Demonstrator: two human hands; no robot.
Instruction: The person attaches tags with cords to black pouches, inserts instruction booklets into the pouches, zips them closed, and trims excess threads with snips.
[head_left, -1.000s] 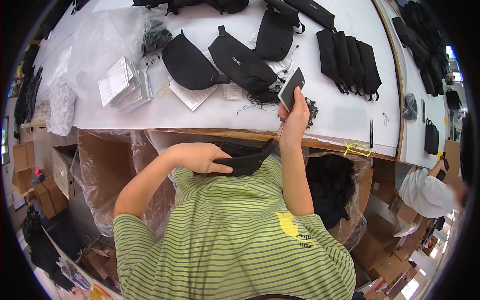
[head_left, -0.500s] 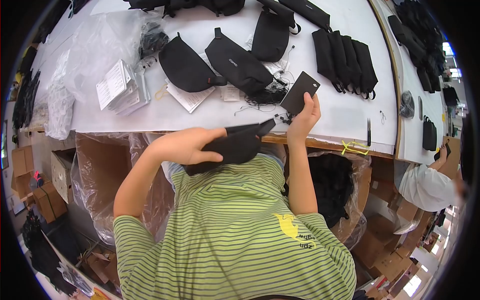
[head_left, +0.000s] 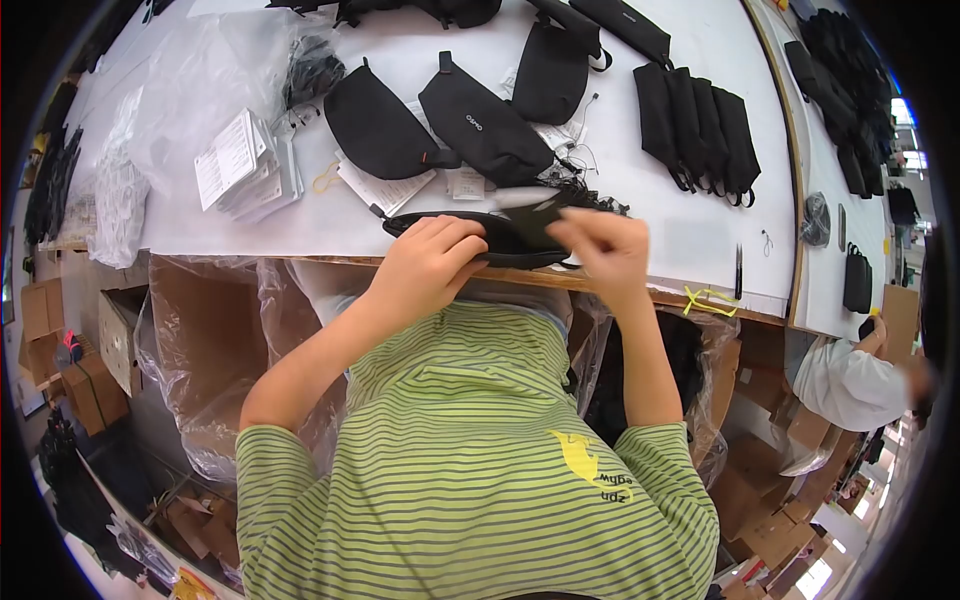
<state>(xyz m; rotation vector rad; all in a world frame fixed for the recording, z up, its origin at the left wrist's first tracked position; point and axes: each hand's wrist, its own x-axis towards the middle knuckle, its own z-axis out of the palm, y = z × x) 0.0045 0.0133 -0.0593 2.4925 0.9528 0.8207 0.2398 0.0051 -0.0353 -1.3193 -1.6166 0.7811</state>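
A black pouch [head_left: 520, 256] lies at the table's front edge, its long opening facing up. My left hand [head_left: 435, 256] has its fingers curled over the pouch's left half. Above the pouch's right end, my right hand [head_left: 605, 242] pinches a dark flat card [head_left: 532, 218], which is blurred by motion and overlaps the opening. How far the card is inside cannot be made out. Just beyond lie a tangle of black cords [head_left: 575, 190], a black pouch with white lettering [head_left: 480, 120] and a rounded black pouch [head_left: 375, 125].
Paper tags [head_left: 240, 165] and clear plastic [head_left: 200, 90] lie at the left of the table. Several folded pouches [head_left: 700, 130] sit at the right, near black tweezers [head_left: 739, 270] and a yellow tie [head_left: 710, 299]. A co-worker [head_left: 850, 380] is at the far right.
My left hand has moved the pouch away from my body and up to the table edge. My right hand has brought the card down and left to the pouch's opening.
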